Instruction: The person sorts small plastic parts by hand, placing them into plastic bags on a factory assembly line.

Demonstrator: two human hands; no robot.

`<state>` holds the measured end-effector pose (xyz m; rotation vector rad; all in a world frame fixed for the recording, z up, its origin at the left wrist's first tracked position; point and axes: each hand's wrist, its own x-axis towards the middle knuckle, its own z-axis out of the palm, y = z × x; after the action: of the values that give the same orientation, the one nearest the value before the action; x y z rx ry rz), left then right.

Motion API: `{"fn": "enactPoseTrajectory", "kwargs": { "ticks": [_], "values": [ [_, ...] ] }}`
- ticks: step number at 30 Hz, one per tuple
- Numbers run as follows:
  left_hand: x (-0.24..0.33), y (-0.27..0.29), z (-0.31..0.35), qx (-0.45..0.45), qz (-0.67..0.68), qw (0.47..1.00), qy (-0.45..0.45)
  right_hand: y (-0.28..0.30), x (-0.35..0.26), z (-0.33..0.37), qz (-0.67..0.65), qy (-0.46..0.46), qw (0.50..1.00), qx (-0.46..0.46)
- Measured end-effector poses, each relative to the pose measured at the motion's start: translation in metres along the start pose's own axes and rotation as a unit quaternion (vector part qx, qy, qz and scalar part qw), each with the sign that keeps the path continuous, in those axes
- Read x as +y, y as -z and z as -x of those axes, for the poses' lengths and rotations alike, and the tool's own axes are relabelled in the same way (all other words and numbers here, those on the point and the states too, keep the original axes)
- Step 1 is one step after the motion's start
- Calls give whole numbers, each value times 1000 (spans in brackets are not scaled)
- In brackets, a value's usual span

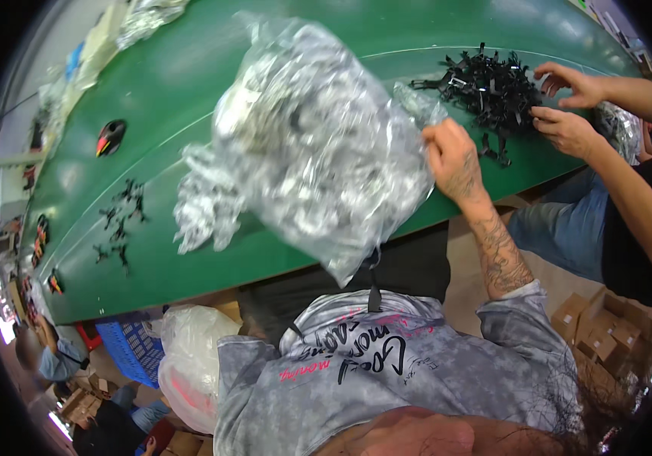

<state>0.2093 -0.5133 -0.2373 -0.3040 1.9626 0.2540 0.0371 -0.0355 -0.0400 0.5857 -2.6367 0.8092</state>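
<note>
A large clear plastic bag point(326, 144), full of many small clear plastic packets, is tilted over the green table in front of me. My right hand point(455, 159) is closed at the bag's right edge, fingers curled against the plastic. A small crumpled clear packet point(421, 102) shows just beyond its knuckles. My left hand is not visible; the big bag covers much of the space in front of my body. Left of the bag, a heap of loose clear packets point(208, 201) rests on the green table point(166, 91).
On the right, a co-worker's two hands point(569, 129) touch a pile of black strap-like parts point(493, 87). Several black pieces point(121, 216) lie on the left, near a black, red and yellow object point(111, 137). Below the table edge are a blue crate point(130, 349) and cardboard boxes point(599, 334).
</note>
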Motion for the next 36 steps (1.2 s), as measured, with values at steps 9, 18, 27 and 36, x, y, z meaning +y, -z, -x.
{"fn": "enactPoseTrajectory", "kwargs": {
  "ticks": [9, 18, 27, 36],
  "values": [
    [-65, -25, 188, 135, 0, 991, -20, -16, -31, -13, -62, -128, 989, 46],
    [100, 81, 286, 614, 98, 710, -330, -56, -97, -22, -24, -81, 996, -5],
    [103, 129, 230, 647, -52, 705, -287, -81, -136, -40, -91, -19, 995, -23],
    [46, 127, 227, 664, -3, 731, -156, -40, -85, -19, -138, -51, 989, -10]
  ]
}}
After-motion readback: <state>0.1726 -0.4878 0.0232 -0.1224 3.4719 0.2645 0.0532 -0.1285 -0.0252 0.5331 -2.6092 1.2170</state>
